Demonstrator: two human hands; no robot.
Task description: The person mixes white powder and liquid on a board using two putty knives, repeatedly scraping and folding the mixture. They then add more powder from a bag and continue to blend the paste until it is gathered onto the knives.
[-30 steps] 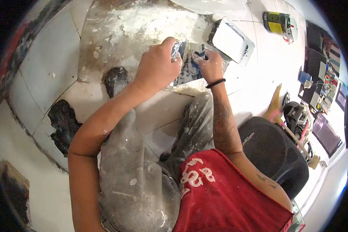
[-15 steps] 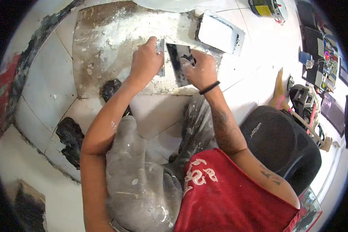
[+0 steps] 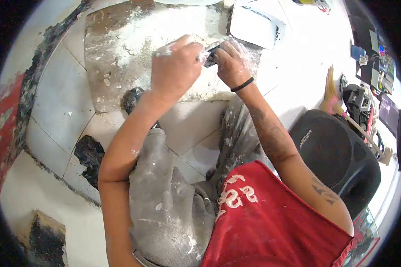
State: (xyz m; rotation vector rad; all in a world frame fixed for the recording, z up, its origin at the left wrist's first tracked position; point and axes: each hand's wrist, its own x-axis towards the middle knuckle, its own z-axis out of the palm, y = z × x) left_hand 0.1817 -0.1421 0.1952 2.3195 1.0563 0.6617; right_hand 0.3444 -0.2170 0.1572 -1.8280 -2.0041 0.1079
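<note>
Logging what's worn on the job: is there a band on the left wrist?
No, the wrist of the left hand is bare; the black band sits on the wrist of the right hand.

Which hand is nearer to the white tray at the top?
Right. The right hand, gripping a scraper, sits just below the white tray; the left hand is farther left.

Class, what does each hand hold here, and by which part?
The right hand pinches a dark flat metal blade, smeared with white plaster, by its near end. The left hand is fisted beside it; anything inside it is hidden.
</note>
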